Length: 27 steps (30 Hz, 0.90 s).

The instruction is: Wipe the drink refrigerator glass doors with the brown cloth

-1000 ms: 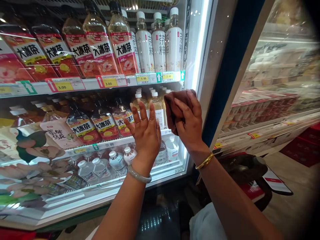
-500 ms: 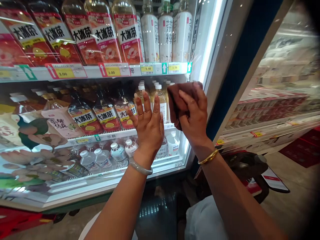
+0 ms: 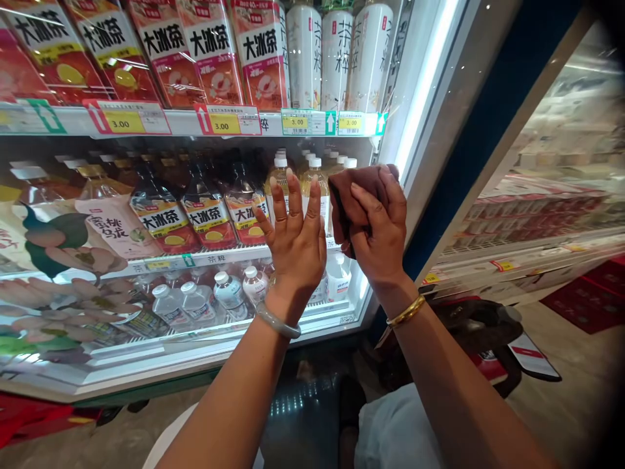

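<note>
the right hand (image 3: 383, 234) has its fingers (image 3: 370, 203) clamped on a bunched brown cloth (image 3: 366, 177); the left hand (image 3: 297, 251), fingers spread apart, is before bottles (image 3: 209, 225) in a lit cooler (image 3: 146, 375).

The cloth (image 3: 346, 195) looks matt, the gold bangle (image 3: 409, 312) glossy and metallic.

Red-labelled iced-tea bottles (image 3: 263, 65) on upper shelf (image 3: 271, 124), left of white tea bottles (image 3: 336, 62); yellow price tags (image 3: 225, 123) along its edge. Small white-capped bottles (image 3: 229, 296) lower down. Right: stocked display shelf (image 3: 532, 258), dark red boxes (image 3: 588, 296) on floor (image 3: 583, 355).
</note>
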Tool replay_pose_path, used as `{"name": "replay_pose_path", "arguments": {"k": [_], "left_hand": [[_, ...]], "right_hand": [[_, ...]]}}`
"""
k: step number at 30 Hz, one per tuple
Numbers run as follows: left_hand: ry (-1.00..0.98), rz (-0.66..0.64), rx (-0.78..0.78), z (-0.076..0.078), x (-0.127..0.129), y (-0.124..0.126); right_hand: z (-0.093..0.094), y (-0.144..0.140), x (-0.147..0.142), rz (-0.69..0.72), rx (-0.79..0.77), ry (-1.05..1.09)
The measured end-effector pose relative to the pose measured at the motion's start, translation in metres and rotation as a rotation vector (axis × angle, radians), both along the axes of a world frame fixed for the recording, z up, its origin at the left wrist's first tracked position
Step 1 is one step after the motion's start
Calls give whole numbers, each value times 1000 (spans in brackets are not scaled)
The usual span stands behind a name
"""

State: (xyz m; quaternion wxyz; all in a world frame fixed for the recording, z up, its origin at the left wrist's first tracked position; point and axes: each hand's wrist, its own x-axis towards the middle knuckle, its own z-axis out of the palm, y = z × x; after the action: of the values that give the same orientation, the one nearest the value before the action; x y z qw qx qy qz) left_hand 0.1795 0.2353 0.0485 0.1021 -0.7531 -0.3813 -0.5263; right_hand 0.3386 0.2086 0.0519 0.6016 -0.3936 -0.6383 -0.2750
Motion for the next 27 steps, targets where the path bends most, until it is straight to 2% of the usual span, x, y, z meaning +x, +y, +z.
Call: {"name": "replay_pose_path", "arguments": {"k": [2,4,9,11,14,18,22,25,27], "left_hand": [[-7,11,18,-5,2,1],[-6,26,59,-11,3,3],[20,51,167,-26,4,8],[26,48,168,-29,4,8],[43,35,165,-31,3,7],[62,51,156,-34,3,6],[64,58,176,-36,3,7],[58,66,188,-35,4,7],[53,65,174,-35,5,6]], "right_hand": [[4,0,-4,-22,-14,-20],[-1,0,-9,-36,-18,-53],[-36,-5,-3,-67,-70,-144],[-42,-5,5,-75,-57,-128],[-34,-3,9,-80,1,-76],[-21,-1,-9,-69,-28,-40],[-33,-5,-19,-47,-112,-101],[-42,-6,-5,-69,-82,-104],[-38,-4,5,-90,-32,-54]]}}
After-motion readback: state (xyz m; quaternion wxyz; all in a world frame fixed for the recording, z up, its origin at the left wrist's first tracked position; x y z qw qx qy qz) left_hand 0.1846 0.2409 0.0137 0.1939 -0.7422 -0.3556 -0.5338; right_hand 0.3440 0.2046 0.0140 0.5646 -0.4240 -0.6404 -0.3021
